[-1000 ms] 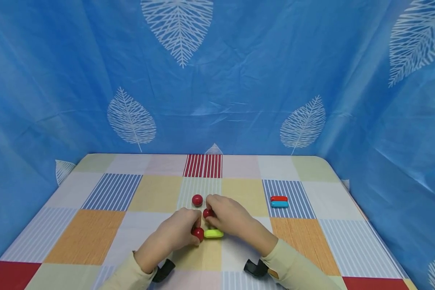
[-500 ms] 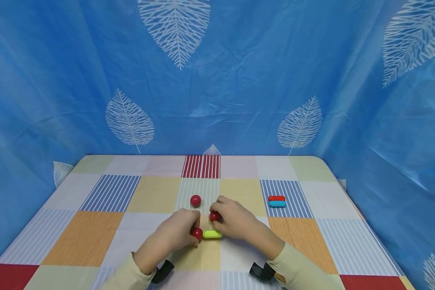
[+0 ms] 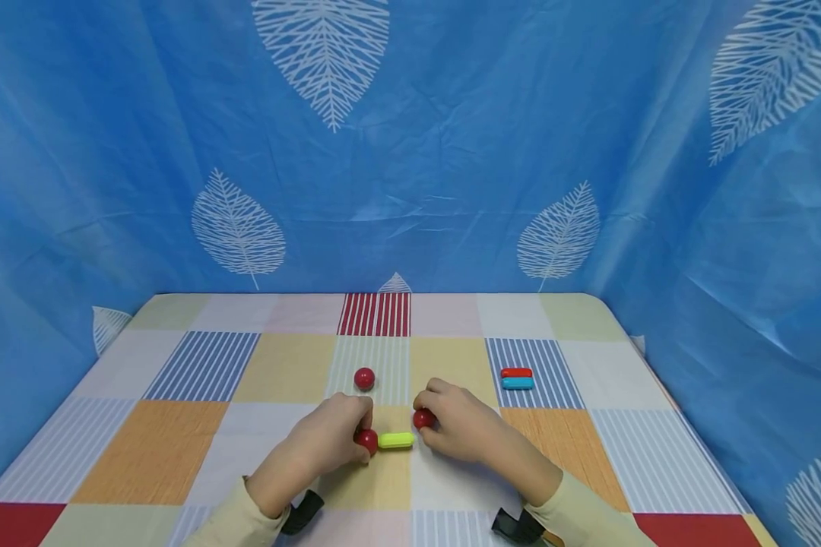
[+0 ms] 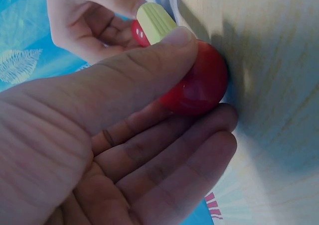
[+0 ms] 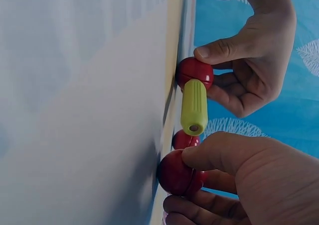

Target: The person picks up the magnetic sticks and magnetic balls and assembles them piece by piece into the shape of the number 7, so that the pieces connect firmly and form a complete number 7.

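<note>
In the left hand's pinch sits a red ball.

High and set back, the head view faces forward and down over the surface to the sheet. Low, right in close, the left wrist view looks past the left hand, surface upended at frame right! The right wrist view, past the right hand, has it frame left. Both catch the rod: upper middle, then right of centre.
</note>
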A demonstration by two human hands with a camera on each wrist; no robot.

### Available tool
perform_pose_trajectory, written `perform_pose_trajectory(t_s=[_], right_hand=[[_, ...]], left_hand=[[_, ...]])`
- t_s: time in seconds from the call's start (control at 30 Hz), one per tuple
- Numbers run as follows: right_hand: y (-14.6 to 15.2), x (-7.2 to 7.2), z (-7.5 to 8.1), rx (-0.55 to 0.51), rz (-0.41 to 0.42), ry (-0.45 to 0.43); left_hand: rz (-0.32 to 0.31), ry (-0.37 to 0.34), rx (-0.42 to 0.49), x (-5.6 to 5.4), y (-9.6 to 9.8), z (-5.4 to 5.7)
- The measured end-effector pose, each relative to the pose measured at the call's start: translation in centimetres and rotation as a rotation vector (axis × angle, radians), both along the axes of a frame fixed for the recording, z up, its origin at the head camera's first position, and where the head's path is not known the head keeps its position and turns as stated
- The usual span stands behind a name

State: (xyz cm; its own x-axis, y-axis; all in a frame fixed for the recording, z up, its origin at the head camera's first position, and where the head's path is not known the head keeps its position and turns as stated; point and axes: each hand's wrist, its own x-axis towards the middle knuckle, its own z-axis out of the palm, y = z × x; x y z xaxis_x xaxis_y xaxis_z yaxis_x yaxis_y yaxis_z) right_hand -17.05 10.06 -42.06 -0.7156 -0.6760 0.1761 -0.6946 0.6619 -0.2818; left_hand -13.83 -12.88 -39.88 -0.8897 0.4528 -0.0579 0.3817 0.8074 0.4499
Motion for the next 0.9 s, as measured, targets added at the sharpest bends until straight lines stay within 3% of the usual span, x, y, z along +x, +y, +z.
perform_pose_trajectory(t_s=[0.9], right_hand=[[0.5, 1.7, 0.0, -0.012, 0.056, -0.063]], left_hand=[[0.015, 0.003, -0.005, 0.1, 0.2, -0.1]])
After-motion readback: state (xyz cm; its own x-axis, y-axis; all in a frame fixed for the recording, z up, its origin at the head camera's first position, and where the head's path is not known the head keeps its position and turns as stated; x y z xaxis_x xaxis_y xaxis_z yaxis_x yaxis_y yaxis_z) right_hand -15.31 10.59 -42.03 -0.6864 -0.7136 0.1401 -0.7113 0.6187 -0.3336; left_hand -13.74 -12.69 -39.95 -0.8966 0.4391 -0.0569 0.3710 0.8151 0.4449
